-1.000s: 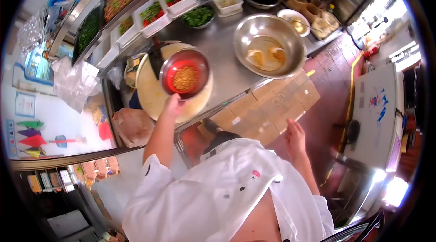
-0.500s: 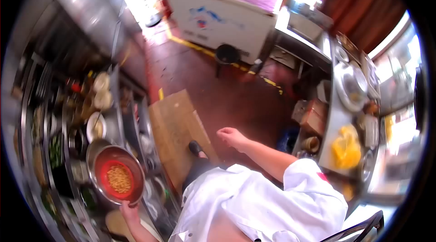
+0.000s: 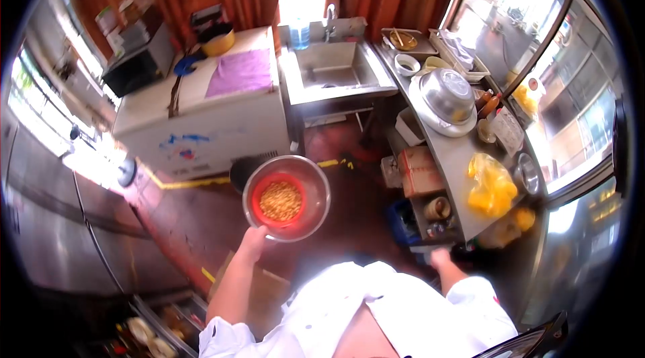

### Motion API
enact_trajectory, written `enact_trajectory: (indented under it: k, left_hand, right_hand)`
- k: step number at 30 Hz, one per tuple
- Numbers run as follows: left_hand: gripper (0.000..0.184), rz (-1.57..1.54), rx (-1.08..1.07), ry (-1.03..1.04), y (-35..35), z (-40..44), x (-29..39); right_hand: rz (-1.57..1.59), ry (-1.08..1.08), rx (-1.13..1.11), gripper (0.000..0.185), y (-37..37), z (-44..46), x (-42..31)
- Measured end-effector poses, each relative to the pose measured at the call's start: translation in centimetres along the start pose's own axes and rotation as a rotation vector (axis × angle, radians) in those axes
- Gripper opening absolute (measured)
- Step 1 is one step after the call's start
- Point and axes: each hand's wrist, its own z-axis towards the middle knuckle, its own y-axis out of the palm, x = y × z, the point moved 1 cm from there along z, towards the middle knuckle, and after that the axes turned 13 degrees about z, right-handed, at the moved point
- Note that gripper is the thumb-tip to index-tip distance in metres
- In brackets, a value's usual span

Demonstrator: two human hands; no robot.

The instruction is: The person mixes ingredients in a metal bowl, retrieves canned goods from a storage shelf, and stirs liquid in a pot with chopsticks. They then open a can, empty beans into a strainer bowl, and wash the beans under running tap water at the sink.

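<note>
My left hand (image 3: 253, 242) grips the near rim of a shiny metal bowl (image 3: 317, 191) and holds it out over the floor. Inside that bowl sits a smaller red bowl (image 3: 300, 186). Pale golden pieces (image 3: 281, 202), like beans or peanuts, fill the bottom of the red one. Down at my right side, my right hand (image 3: 440, 258) is near the lower end of the shelving under the counter. Its fingers are blurred and partly turned away, so whether they hold anything is unclear.
A steel sink (image 3: 329, 65) stands ahead beside a white chest freezer (image 3: 201, 143) with a purple cloth (image 3: 240, 72). Along the right, a counter (image 3: 440, 149) bears a metal basin (image 3: 447, 92) and a yellow plastic bag (image 3: 490, 186). A cardboard box (image 3: 422, 171) is shelved below.
My view has swung right, away from the left food counter toward the sink. The bowl has come along in my left hand, off that counter. My right hand has moved toward the right-hand shelving.
</note>
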Motion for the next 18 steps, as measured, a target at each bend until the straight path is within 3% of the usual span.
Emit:
enact_trajectory:
  k: [1, 2, 3, 4, 6, 7, 9, 10, 12, 13, 14, 15, 17, 18]
  left_hand:
    - [0.025, 0.007, -0.030, 0.011, 1.0, 3.2, 4.2]
    - [0.025, 0.015, -0.059, 0.017, 2.2, 6.2, 7.7]
    - [0.025, 0.003, -0.092, 0.011, 3.0, 9.4, 10.4]
    - [0.026, -0.012, -0.122, 0.007, 3.8, 13.2, 12.9]
    - [0.034, -0.046, -0.181, -0.027, 5.7, 20.2, 17.3]
    - [0.038, -0.065, -0.207, -0.042, 6.6, 23.5, 19.4]
    - [0.039, -0.050, -0.202, -0.049, 8.8, 29.4, 23.7]
    - [0.040, -0.052, -0.196, -0.057, 9.9, 32.1, 25.4]
    - [0.040, -0.073, -0.181, -0.083, 11.9, 37.9, 28.8]
    - [0.040, -0.089, -0.180, -0.097, 12.8, 40.5, 30.4]
    - [0.040, -0.099, -0.180, -0.116, 13.5, 42.8, 32.0]
    - [0.038, -0.048, -0.153, -0.151, 14.2, 45.5, 33.8]
    - [0.035, -0.039, -0.129, -0.195, 14.7, 52.3, 35.5]
    - [0.033, -0.041, -0.085, -0.209, 15.7, 54.6, 36.9]
  right_hand:
    - [0.128, 0.090, 0.180, 0.034, 2.7, 1.1, 3.1]
    - [-0.542, -0.229, -0.081, 0.030, 3.1, 0.3, 4.2]
    - [-0.514, -0.176, -0.175, 0.027, 4.3, -1.3, 4.0]
    - [-0.043, 0.146, -0.228, 0.029, 6.0, -1.7, 4.0]
    - [0.598, 0.544, -0.019, 0.031, 12.2, -2.9, 3.4]
    - [0.698, 0.643, -0.011, 0.030, 12.9, -2.6, 1.6]
    - [0.620, 0.559, -0.156, 0.029, 13.2, 1.1, -3.1]
    - [0.498, 0.408, -0.246, 0.028, 12.6, 3.8, -5.5]
    - [0.021, -0.254, -0.341, 0.027, 9.9, 10.3, -10.3]
    - [-0.134, -0.506, -0.277, 0.026, 8.5, 14.1, -12.5]
    - [-0.173, -0.616, -0.182, 0.026, 7.2, 18.0, -14.9]
    - [-0.081, -0.597, -0.094, 0.025, 5.4, 22.6, -17.5]
    - [0.629, -0.095, 0.042, 0.028, 0.6, 31.5, -24.4]
    - [0.815, -0.204, 0.142, 0.027, -5.0, 32.6, -29.2]
